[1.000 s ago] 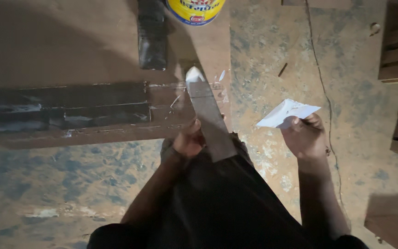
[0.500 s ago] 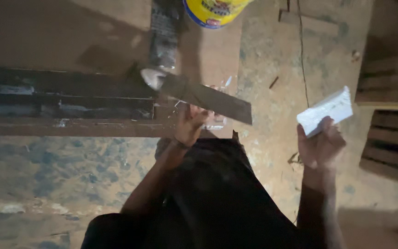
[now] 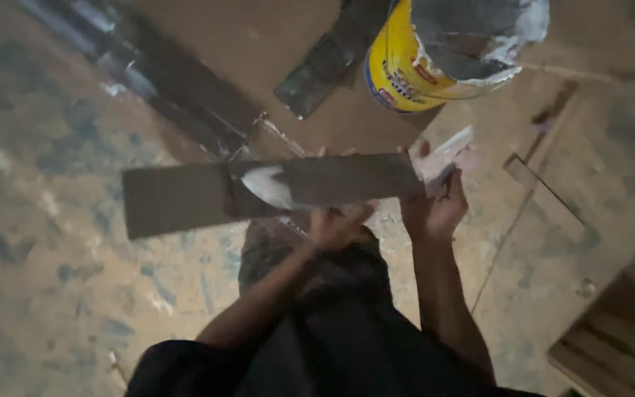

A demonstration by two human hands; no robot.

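My left hand [image 3: 339, 224] grips a flat dark wooden strip [image 3: 185, 195] from below and holds it level across the view. A white smear of paste [image 3: 267, 185] lies on the strip's top face near its middle. My right hand [image 3: 435, 209] is at the strip's right end and pinches a small white card-like scraper [image 3: 446, 153], which touches that end. Just beyond the scraper stands a yellow bucket [image 3: 398, 73] with grey-white paste inside.
A brown board [image 3: 244, 44] lies on the stained floor under the bucket, with dark long strips [image 3: 163, 81] and a dark flat piece [image 3: 317, 73] on it. Stacked wooden pieces [image 3: 619, 338] sit at the lower right. A thin slat [image 3: 545, 198] lies on the floor.
My left hand has swung the wooden strip from a slant to level and out to the left. My right hand has brought the white scraper in from the right to the strip's end.
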